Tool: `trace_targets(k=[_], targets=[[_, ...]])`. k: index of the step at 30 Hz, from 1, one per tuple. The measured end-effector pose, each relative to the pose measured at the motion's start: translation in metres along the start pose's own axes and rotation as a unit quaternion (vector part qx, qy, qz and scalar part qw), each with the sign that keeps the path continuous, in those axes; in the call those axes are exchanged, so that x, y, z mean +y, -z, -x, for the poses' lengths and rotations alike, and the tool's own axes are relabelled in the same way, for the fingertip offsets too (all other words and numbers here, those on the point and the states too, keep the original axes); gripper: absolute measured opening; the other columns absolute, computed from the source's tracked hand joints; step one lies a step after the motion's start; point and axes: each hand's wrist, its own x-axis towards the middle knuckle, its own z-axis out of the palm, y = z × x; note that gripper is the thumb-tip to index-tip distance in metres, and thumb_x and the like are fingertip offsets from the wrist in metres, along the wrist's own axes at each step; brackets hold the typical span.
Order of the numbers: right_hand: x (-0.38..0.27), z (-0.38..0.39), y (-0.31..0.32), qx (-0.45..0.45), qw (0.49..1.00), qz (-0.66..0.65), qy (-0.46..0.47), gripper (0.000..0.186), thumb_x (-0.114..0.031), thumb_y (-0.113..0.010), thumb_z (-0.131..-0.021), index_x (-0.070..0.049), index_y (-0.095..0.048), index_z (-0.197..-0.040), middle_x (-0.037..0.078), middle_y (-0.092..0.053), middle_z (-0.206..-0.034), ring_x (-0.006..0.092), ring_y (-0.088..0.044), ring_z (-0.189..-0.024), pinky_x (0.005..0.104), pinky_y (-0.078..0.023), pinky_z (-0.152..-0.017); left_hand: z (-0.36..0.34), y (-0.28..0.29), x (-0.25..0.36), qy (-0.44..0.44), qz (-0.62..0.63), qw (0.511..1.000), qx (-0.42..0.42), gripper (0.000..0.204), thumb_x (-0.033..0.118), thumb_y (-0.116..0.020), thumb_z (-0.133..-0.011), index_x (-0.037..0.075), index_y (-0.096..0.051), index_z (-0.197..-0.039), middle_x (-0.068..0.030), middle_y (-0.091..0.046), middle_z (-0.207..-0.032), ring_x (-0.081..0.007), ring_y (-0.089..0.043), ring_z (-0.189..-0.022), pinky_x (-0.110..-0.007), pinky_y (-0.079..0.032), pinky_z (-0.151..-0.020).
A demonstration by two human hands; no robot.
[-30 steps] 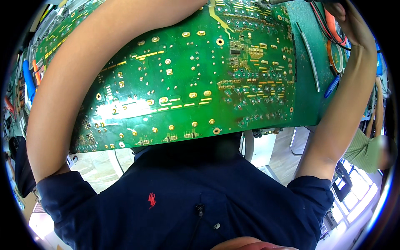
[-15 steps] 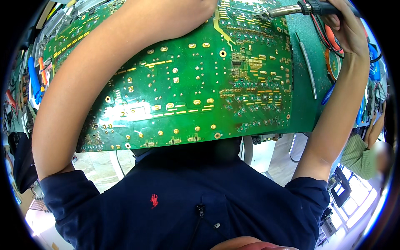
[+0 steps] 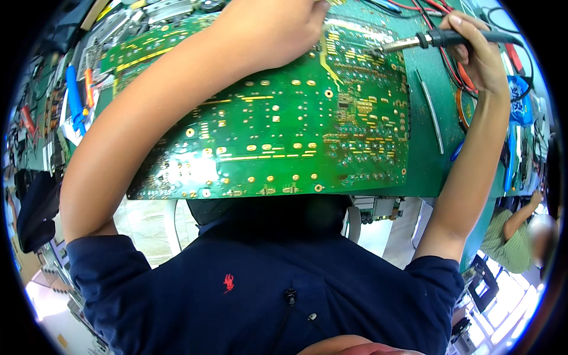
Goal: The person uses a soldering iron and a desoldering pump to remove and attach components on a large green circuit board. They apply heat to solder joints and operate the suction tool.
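A large green circuit board lies across the table in front of me. My right hand grips the dark handle of a soldering iron held out to the left. The iron's metal tip is over or on the board's far right part; contact cannot be told. My left hand is over the board's far edge, its forearm crossing above the board's left side. The left fingers are curled together near the top of the picture, and what they may hold is hidden.
On the green table surface right of the board lies a thin metal rod. Red and black cables and a blue package are farther right. Blue-handled pliers lie at left. A person in green is at the far right.
The whole view has shifted, so the board's far edge and more of my left hand now show. My right hand still holds the soldering iron over the far right part of the board.
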Motion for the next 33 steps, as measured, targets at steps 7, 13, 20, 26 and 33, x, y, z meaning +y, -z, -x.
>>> trace_targets(k=[7, 13, 20, 26, 33], targets=[[0.03, 0.001, 0.036, 0.072, 0.994, -0.029, -0.072, 0.024, -0.024, -0.061, -0.1, -0.001, -0.065, -0.096, -0.004, -0.053, -0.072, 0.0016, -0.037, -0.055, 0.0203, -0.026, -0.049, 0.021, 0.071, 0.014, 0.078, -0.059, 0.994, -0.04, 0.019, 0.009, -0.053, -0.095, 0.0, -0.057, -0.111, -0.0265, -0.059, -0.101, -0.0442, -0.064, -0.091, -0.051, -0.052, -0.083], [0.051, -0.009, 0.048, 0.009, 0.998, -0.048, -0.049, 0.024, -0.022, -0.058, -0.104, -0.005, -0.059, -0.087, -0.005, -0.045, -0.056, 0.0015, -0.034, -0.044, 0.02, -0.023, -0.041, 0.098, 0.171, -0.015, 0.203, -0.203, 0.955, 0.076, 0.012, 0.007, -0.055, -0.093, -0.004, -0.061, -0.094, -0.026, -0.063, -0.086, -0.0432, -0.063, -0.09, -0.047, -0.05, -0.082], [0.052, -0.014, 0.049, -0.007, 0.997, -0.058, -0.059, 0.025, -0.024, -0.058, -0.102, -0.003, -0.06, -0.088, -0.004, -0.045, -0.057, 0.0027, -0.036, -0.045, 0.0207, -0.025, -0.042, 0.218, 0.243, -0.144, 0.462, -0.402, 0.79, 0.016, 0.052, 0.044, -0.064, -0.095, -0.001, -0.066, -0.122, -0.0208, -0.073, -0.098, -0.0324, -0.072, -0.096, -0.044, -0.055, -0.087], [0.055, -0.009, 0.05, 0.034, 0.997, -0.054, -0.049, 0.022, -0.024, -0.061, -0.101, -0.004, -0.06, -0.089, -0.003, -0.05, -0.062, 0.0021, -0.038, -0.046, 0.0197, -0.026, -0.042, 0.233, 0.222, -0.137, 0.583, -0.232, 0.779, 0.003, 0.086, 0.073, -0.071, -0.078, -0.007, -0.066, -0.112, -0.0166, -0.072, -0.076, -0.0258, -0.074, -0.067, -0.036, -0.061, -0.057], [0.055, -0.008, 0.051, 0.02, 0.995, -0.073, -0.067, 0.021, -0.022, -0.062, -0.1, -0.004, -0.06, -0.089, -0.003, -0.051, -0.064, 0.0021, -0.039, -0.047, 0.0195, -0.026, -0.042, 0.245, 0.217, -0.13, 0.57, -0.195, 0.798, 0.029, 0.068, 0.059, -0.079, -0.072, -0.006, -0.073, -0.09, -0.0177, -0.073, -0.074, -0.0245, -0.074, -0.062, -0.034, -0.061, -0.06]])
